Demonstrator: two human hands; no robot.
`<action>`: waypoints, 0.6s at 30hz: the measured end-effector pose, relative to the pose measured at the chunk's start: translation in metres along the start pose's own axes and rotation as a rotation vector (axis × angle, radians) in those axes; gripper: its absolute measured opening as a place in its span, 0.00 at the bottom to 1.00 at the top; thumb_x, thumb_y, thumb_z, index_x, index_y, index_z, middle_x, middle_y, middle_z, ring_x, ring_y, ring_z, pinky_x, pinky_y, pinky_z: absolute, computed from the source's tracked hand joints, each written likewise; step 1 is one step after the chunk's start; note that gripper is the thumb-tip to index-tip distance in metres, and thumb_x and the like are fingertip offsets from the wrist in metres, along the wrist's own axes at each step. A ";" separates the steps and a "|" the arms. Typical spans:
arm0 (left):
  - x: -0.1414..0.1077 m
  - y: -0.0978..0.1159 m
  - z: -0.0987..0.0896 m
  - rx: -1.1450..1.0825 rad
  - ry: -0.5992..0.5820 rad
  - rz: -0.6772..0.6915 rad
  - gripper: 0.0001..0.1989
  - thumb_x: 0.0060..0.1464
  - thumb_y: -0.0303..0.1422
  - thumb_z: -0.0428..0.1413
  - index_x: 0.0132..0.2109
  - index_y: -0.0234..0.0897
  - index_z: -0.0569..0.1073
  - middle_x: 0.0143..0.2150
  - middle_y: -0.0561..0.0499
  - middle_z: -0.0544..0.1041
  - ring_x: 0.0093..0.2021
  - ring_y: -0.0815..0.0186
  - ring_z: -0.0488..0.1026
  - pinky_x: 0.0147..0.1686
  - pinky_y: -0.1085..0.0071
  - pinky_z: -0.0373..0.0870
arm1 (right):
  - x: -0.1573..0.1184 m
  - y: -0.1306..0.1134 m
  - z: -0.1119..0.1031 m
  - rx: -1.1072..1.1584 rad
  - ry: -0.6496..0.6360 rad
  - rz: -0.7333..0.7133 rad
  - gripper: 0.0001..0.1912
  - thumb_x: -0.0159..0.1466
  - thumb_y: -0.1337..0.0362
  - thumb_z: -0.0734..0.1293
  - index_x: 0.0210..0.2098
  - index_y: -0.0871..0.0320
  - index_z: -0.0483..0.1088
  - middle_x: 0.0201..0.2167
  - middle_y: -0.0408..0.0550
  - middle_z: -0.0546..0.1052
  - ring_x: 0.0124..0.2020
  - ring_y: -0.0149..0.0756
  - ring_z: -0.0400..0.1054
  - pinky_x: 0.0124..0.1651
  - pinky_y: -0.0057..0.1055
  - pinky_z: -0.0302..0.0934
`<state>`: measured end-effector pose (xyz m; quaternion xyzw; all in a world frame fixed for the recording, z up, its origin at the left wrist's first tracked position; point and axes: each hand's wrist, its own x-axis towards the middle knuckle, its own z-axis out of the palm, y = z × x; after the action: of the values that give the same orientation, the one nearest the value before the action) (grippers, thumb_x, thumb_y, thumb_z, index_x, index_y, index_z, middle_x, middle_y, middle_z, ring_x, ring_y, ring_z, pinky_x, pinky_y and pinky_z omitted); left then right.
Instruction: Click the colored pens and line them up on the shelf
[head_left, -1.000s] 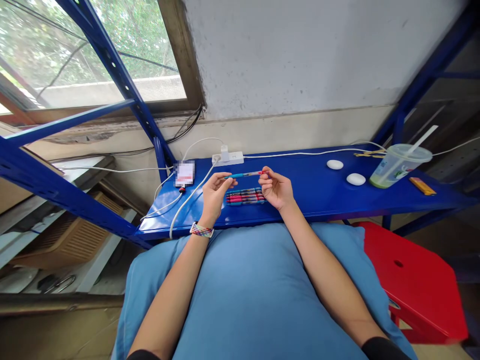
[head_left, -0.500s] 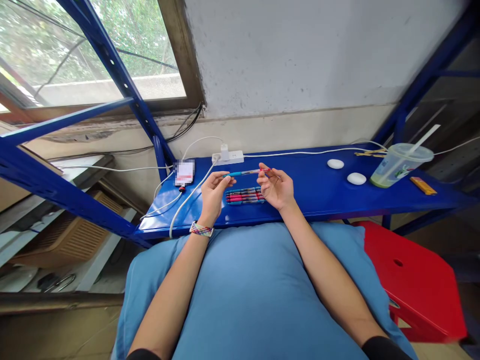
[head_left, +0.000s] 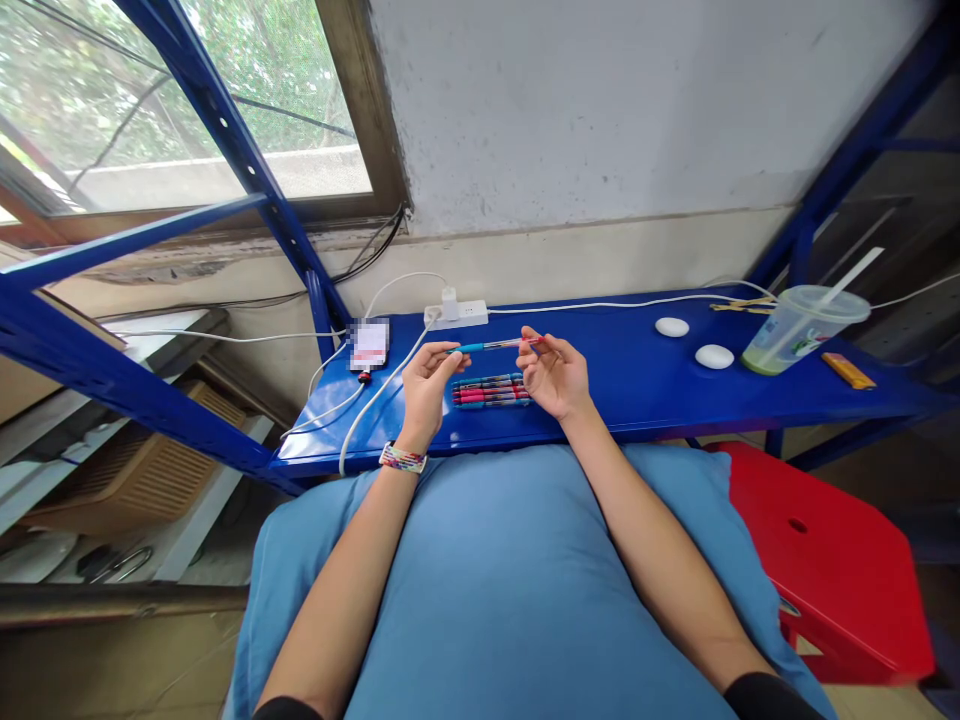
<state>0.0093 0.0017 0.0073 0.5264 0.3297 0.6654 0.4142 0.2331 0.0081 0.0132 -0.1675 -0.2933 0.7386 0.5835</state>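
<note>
Fingers of both hands, left (head_left: 429, 385) and right (head_left: 553, 378), pinch 1 pen (head_left: 495, 346), lettering unreadable.

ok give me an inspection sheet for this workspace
Surface: blue table, glossy, reflecting light at the left end
Job's things: pen held above a row of pens
Clutter: phone, two white ovals, cup with straw, orange packet
Hands: left hand has a grip on the pen's blue end, right hand on its red end
Cables: thick white cable reaches the front edge from the power strip
Surroundings: window, wall, red stool
</note>
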 end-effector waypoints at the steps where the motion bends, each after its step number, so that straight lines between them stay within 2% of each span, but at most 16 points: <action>1: 0.000 0.000 0.000 0.003 -0.001 0.000 0.15 0.58 0.43 0.72 0.46 0.40 0.82 0.39 0.48 0.86 0.42 0.61 0.85 0.47 0.62 0.82 | 0.000 0.000 0.000 -0.011 0.006 -0.005 0.11 0.73 0.62 0.65 0.48 0.54 0.78 0.36 0.45 0.85 0.32 0.30 0.78 0.33 0.24 0.77; 5: 0.000 -0.001 0.000 0.010 -0.013 0.004 0.15 0.58 0.43 0.72 0.46 0.40 0.82 0.39 0.48 0.86 0.42 0.61 0.85 0.48 0.63 0.82 | 0.000 0.000 0.002 0.020 0.049 -0.003 0.07 0.72 0.67 0.66 0.43 0.55 0.77 0.31 0.43 0.82 0.30 0.28 0.76 0.32 0.21 0.75; 11: -0.001 -0.001 0.000 0.011 -0.009 0.005 0.15 0.58 0.43 0.72 0.46 0.39 0.82 0.39 0.48 0.86 0.42 0.61 0.86 0.48 0.63 0.81 | 0.002 -0.001 0.002 0.059 0.029 0.018 0.11 0.74 0.64 0.63 0.50 0.55 0.78 0.36 0.45 0.85 0.32 0.29 0.77 0.34 0.22 0.77; 15: 0.000 -0.001 -0.001 0.019 -0.006 0.009 0.15 0.58 0.42 0.72 0.46 0.39 0.82 0.38 0.48 0.86 0.42 0.61 0.86 0.48 0.63 0.82 | 0.004 0.001 -0.001 0.046 0.037 0.011 0.07 0.71 0.69 0.66 0.45 0.55 0.76 0.31 0.43 0.83 0.31 0.29 0.78 0.34 0.22 0.77; 18: 0.001 -0.001 -0.003 0.041 0.013 0.017 0.14 0.59 0.41 0.71 0.46 0.39 0.82 0.38 0.48 0.86 0.42 0.61 0.85 0.48 0.62 0.82 | 0.002 0.001 0.000 0.058 0.042 0.046 0.10 0.71 0.68 0.65 0.47 0.57 0.77 0.35 0.47 0.85 0.34 0.33 0.80 0.36 0.26 0.80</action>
<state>0.0066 0.0034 0.0065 0.5332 0.3414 0.6656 0.3952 0.2317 0.0101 0.0124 -0.1724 -0.2555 0.7563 0.5771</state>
